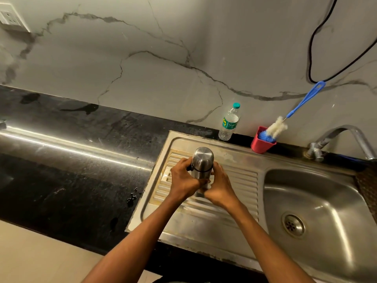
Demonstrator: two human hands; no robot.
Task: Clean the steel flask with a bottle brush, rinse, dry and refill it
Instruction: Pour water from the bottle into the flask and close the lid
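Steel flask (202, 166) upright on drainboard (240, 180), cap up, gripped low by left hand (183, 180) and right hand (220, 186), seemingly equally close, brush (285, 121) well right.

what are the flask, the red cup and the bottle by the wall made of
Flask: brushed steel by the look, grey with soft highlights and a dark seam band.
Red cup: probably matte plastic, evenly coloured with no glint.
Bottle: clear thin plastic, see-through with a printed label and a teal cap.
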